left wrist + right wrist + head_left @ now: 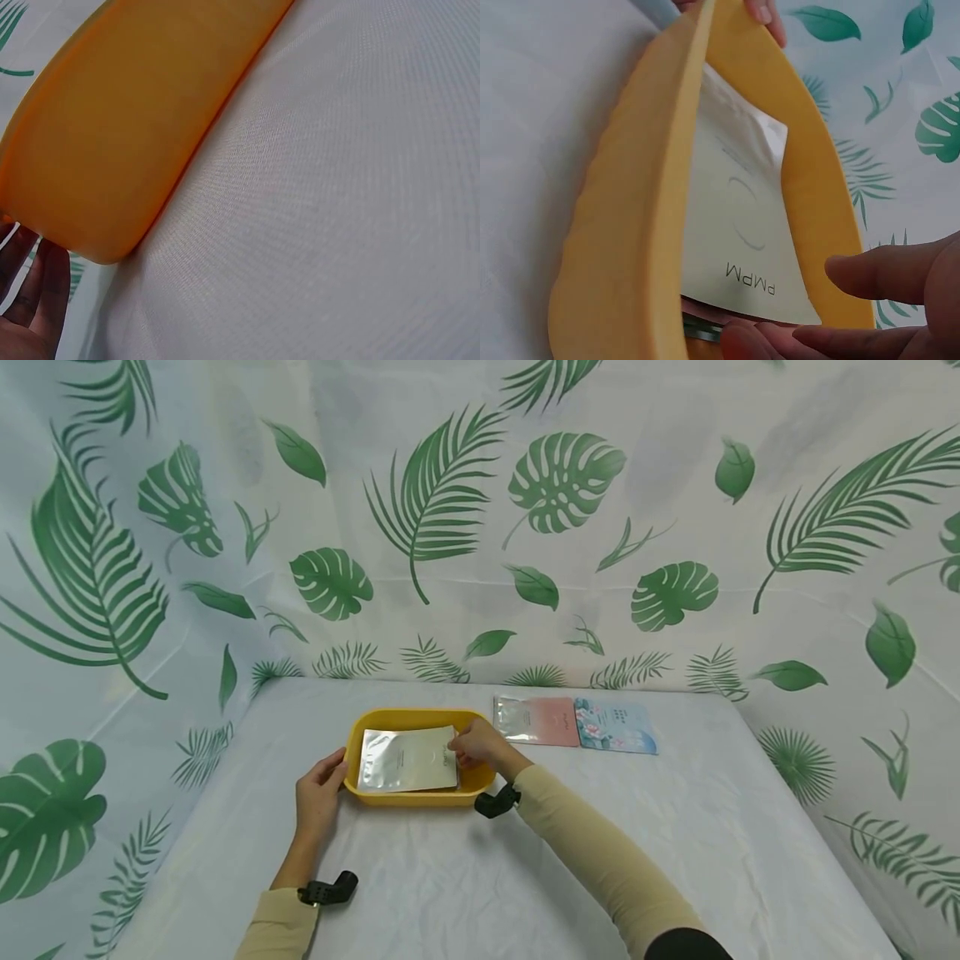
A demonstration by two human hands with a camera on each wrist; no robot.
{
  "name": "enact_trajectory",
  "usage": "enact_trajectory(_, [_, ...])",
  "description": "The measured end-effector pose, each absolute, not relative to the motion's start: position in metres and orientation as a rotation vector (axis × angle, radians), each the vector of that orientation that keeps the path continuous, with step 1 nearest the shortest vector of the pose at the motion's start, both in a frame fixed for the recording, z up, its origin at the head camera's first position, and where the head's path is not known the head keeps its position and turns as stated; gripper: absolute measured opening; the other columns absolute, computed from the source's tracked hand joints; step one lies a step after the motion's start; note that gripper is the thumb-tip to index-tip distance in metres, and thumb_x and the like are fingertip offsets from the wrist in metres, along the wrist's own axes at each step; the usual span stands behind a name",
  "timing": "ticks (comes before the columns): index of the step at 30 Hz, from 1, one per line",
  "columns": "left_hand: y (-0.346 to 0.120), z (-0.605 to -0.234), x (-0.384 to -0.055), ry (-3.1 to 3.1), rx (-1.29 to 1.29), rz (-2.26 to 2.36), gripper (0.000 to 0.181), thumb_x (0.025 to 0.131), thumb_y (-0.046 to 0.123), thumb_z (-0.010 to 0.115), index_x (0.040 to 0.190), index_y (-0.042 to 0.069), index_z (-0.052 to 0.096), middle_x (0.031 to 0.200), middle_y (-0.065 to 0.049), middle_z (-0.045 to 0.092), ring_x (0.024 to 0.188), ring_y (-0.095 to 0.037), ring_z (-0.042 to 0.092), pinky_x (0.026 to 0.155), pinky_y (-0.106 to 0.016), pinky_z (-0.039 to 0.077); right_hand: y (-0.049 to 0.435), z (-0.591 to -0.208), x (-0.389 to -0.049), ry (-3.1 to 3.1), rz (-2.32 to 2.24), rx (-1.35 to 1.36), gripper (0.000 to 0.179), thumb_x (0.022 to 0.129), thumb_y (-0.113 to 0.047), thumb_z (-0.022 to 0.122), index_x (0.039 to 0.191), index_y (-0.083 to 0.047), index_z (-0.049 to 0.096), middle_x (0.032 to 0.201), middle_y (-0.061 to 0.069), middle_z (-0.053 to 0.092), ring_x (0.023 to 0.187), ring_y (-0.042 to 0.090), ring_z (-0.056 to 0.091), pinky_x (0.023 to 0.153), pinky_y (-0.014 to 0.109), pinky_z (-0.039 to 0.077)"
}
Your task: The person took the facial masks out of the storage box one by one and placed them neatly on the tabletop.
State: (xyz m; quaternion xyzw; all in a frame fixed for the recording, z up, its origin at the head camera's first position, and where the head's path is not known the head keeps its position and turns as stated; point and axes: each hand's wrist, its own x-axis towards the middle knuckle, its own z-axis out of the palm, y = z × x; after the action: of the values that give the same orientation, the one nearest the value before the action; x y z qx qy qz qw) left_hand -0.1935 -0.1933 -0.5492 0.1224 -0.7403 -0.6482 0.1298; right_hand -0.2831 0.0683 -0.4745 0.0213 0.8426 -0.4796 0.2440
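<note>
A yellow plastic tray point(420, 799) stands on the white cloth, with a pale sheet mask packet point(405, 760) inside it. The packet shows "PMPM" lettering near one edge in the right wrist view. At the tray's left end, my left hand point(318, 793) holds the rim, its fingers point(51, 281) lying along the outer wall. My right hand point(483, 747) reaches into the right end. Its fingertips touch the edge of the packet, while the thumb point(877, 271) stands apart from it. Something darker lies beneath the packet, mostly hidden.
Behind the tray to the right lie a pink-and-silver packet point(536, 721) and a blue floral packet point(615, 727), side by side. A leaf-patterned curtain point(465, 602) rises at the back and sides of the table point(600, 860).
</note>
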Motion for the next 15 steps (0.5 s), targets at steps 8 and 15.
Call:
enact_trajectory(8, [-0.193,-0.548,-0.192,-2.162,0.346,-1.892,0.036,0.099,0.017,0.056,0.132,0.001,0.059,0.132,-0.018,0.061,0.093,0.012,0.058,0.076,-0.006,0.051,0.062,-0.48,-0.281,2.342,-1.306,0.084,0.017,0.089,-0.01,0.067,0.093,0.007,0.067,0.073,0.01,0.06,0.06,0.017,0.059,0.071,0.035,0.061])
enact_trajectory(15, [-0.193,-0.548,-0.193,-2.157,0.353,-1.889,0.036,0.1,0.018,0.056,0.132,0.002,0.059,0.132,-0.018,0.061,0.094,0.011,0.058,0.077,-0.006,0.051,0.053,-0.489,-0.282,2.319,-1.514,0.184,0.013,0.087,-0.002,0.064,0.09,0.009,0.07,0.072,0.011,0.066,0.061,0.018,0.062,0.063,0.034,0.06])
